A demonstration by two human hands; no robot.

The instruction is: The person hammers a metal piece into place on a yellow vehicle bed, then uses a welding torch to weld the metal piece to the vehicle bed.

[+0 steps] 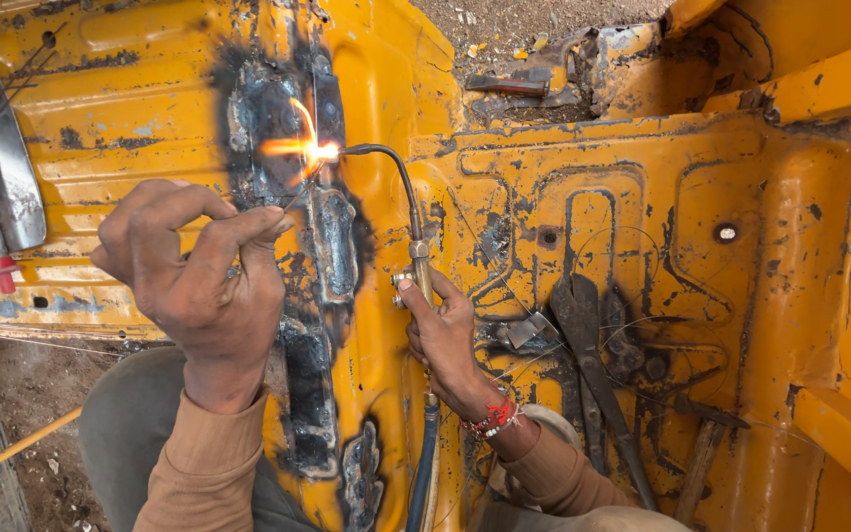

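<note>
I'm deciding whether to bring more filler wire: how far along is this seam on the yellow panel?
Lower seam looks already welded, blackened with rough bead. In hand: right hand aims the torch, its flame at the upper patch; left hand feeds thin wire. Above the flame, the metal looks unworked.

Daylight falls on scratched, rust-flecked yellow sheet-metal panels (pixel 642 197) with pressed ribs, with bare gravelly ground (pixel 504 25) showing beyond the top edge and dirt (pixel 32 394) at lower left.
</note>
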